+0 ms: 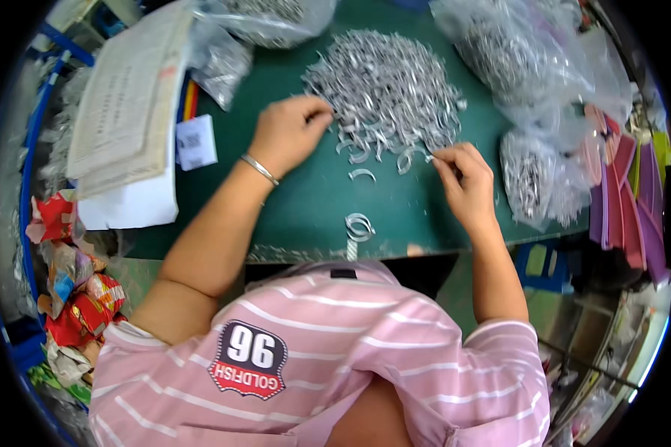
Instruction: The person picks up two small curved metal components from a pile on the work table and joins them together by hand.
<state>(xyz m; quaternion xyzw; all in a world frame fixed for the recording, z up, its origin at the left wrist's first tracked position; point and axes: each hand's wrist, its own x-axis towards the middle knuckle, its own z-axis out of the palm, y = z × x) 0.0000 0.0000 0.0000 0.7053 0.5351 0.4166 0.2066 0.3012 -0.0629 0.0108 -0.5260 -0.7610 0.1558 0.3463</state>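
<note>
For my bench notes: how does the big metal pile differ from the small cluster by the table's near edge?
The big pile is a broad heap of many pieces; the small cluster has only a few. The big pile lies farther out, the left hand at its edge; the small cluster lies nearer the person, untouched. Both are silvery, curved pieces on the green table.

Papers (123, 104) and a white card (195, 143) sit at left, purple strips (651, 175) and a blue bin (559, 273) at right.
</note>
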